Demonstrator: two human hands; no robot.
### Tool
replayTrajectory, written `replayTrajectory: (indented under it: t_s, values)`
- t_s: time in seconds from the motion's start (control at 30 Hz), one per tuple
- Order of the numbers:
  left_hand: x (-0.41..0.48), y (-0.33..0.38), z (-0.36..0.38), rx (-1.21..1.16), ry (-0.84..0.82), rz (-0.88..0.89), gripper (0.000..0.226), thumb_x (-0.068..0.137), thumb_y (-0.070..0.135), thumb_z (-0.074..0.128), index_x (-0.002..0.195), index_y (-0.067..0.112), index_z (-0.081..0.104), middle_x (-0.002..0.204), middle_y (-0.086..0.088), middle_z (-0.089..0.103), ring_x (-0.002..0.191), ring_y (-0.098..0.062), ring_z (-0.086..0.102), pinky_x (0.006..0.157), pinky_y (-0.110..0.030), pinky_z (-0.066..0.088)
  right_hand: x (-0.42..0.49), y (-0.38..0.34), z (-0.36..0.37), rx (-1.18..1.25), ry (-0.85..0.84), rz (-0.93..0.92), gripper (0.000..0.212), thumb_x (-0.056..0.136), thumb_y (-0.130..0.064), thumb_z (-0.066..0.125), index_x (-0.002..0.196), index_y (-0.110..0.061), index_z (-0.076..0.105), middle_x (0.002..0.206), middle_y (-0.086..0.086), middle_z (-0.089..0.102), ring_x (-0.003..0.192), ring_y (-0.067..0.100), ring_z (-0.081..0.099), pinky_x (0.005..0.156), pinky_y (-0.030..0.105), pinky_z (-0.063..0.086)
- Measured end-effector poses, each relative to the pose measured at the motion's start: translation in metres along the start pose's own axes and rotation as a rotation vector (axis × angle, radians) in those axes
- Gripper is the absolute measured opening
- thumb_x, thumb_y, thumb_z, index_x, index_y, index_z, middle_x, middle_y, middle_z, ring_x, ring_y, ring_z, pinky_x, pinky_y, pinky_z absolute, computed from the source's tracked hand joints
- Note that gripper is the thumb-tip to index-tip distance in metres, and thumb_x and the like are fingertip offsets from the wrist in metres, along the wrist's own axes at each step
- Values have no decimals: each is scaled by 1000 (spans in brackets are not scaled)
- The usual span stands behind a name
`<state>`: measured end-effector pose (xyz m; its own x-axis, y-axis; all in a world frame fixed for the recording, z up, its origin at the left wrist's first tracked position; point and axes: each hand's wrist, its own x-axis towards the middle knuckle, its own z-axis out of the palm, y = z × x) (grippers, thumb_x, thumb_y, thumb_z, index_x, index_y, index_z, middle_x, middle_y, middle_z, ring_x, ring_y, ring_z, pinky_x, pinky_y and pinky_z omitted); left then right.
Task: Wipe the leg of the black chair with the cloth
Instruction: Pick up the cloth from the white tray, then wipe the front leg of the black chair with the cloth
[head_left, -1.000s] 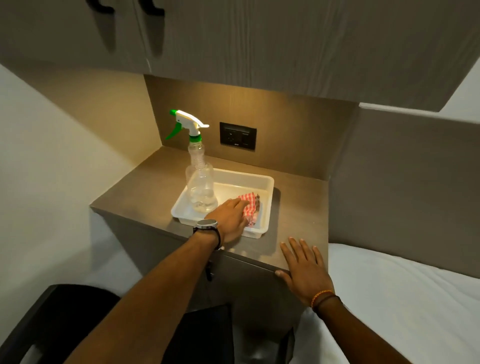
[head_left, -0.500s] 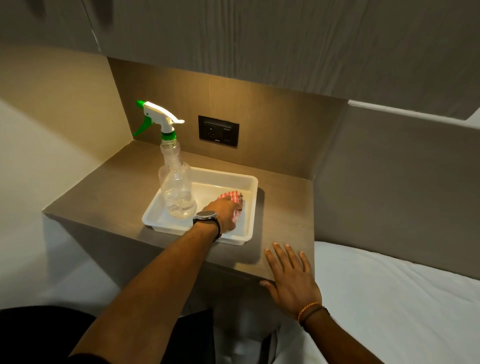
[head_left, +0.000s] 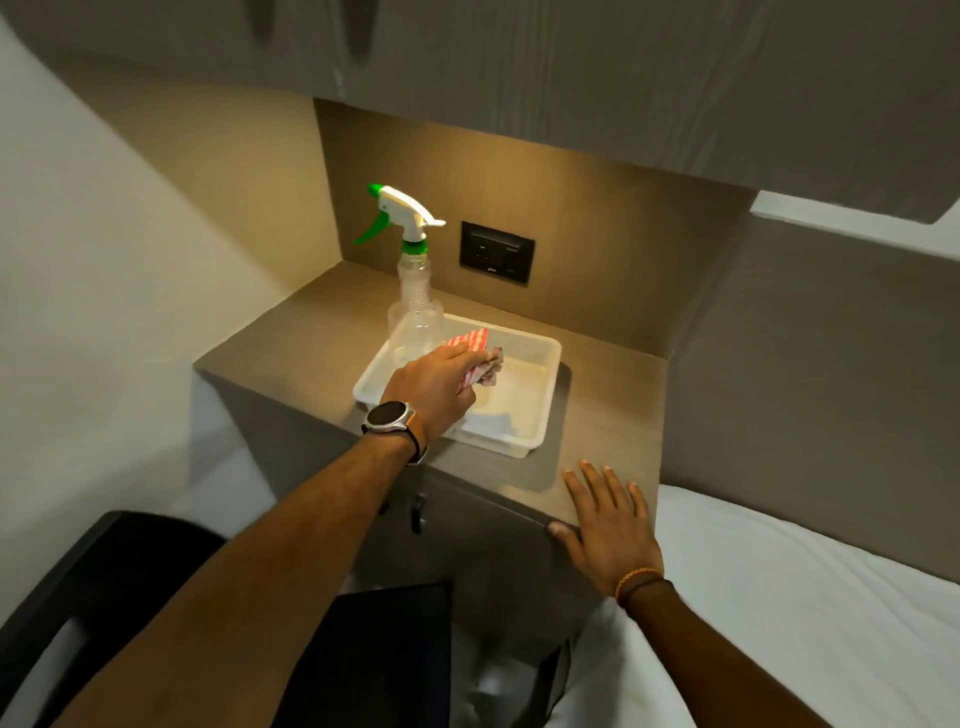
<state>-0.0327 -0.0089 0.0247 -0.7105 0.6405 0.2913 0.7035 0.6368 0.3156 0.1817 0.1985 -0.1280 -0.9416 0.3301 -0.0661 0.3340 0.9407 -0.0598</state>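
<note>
A red-and-white striped cloth (head_left: 480, 353) is held just above the white tray (head_left: 540, 395), pinched in my left hand (head_left: 434, 389), which wears a watch. My right hand (head_left: 605, 525) lies flat, fingers spread, on the front right corner of the brown counter (head_left: 613, 395). The black chair (head_left: 130, 577) shows at the bottom left, below my left forearm; only its frame and seat are visible, and its legs are out of view.
A clear spray bottle (head_left: 413, 306) with a white and green trigger stands in the tray's far left corner. A black socket plate (head_left: 496, 252) sits on the back panel. Cabinets hang overhead. White bedding (head_left: 805, 597) lies to the right.
My left hand has closed on the cloth and lifted it off the tray floor. My right hand stays on the counter corner. The view has shifted.
</note>
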Motion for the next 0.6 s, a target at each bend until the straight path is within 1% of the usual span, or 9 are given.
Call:
replayTrajectory:
  t_s: [0.07, 0.13, 0.17, 0.2, 0.27, 0.37, 0.43, 0.53, 0.6]
  values:
    - [-36, -12, -12, 1, 55, -12, 57, 89, 33, 71, 143, 36, 54, 149, 2, 59, 131, -25, 61, 97, -46, 60, -1, -1, -3, 12, -6, -1, 94, 92, -82, 5, 161, -24, 31, 170, 10, 32, 156, 39, 28, 122, 63, 22]
    - [-79, -26, -18, 7, 63, -58, 57, 88, 38, 72, 142, 38, 54, 148, 3, 60, 131, -23, 62, 95, -47, 61, -3, -5, -6, 20, -28, 3, 108, 82, -87, -12, 164, -24, 22, 173, 9, 22, 159, 38, 18, 125, 62, 15]
    - [-100, -32, -19, -5, 55, -93, 58, 87, 37, 73, 142, 39, 54, 147, 3, 61, 130, -23, 63, 94, -47, 62, -4, -8, -7, 29, -45, 18, 112, 78, -88, -15, 165, -25, 17, 175, 8, 16, 160, 37, 13, 125, 61, 10]
    - [-125, -39, -19, -24, 52, -141, 60, 86, 34, 73, 142, 40, 53, 147, 3, 61, 131, -23, 62, 94, -46, 61, -9, -15, -9, 41, -53, 23, 114, 76, -90, -14, 165, -25, 14, 175, 8, 13, 160, 37, 10, 125, 60, 6]
    - [-178, -45, -19, -50, 70, -253, 64, 85, 30, 72, 144, 42, 50, 149, 7, 58, 137, -20, 56, 99, -44, 59, -24, -35, -8, 49, -62, -16, 111, 78, -91, -7, 165, -26, 15, 175, 9, 14, 160, 38, 9, 123, 62, 3]
    - [-258, -48, -14, -96, 115, -392, 69, 84, 26, 73, 145, 46, 48, 149, 14, 57, 136, -11, 55, 103, -35, 56, -53, -73, 6, 32, -77, -164, 102, 86, -86, -1, 164, -24, 22, 173, 11, 18, 160, 37, 11, 124, 65, 2]
    - [-310, -45, -11, -124, 136, -498, 68, 85, 27, 74, 145, 46, 49, 147, 15, 59, 132, -12, 59, 102, -32, 55, -73, -102, 17, 37, -106, -292, 98, 89, -85, 3, 164, -25, 20, 174, 9, 17, 160, 34, 10, 125, 66, 2]
    - [-387, -42, 1, -173, 131, -711, 65, 88, 31, 70, 146, 47, 46, 142, 13, 64, 130, -15, 61, 108, -34, 51, -101, -143, 33, 29, -164, -454, 86, 96, -78, 22, 165, -27, 15, 175, 5, 11, 161, 30, 4, 124, 64, -6]
    - [-438, -38, 10, -242, 140, -858, 63, 90, 31, 66, 147, 46, 44, 140, 16, 64, 127, -13, 62, 110, -36, 50, -118, -168, 47, 23, -219, -546, 83, 98, -74, 31, 165, -28, 14, 176, 4, 9, 162, 28, 3, 124, 62, -7]
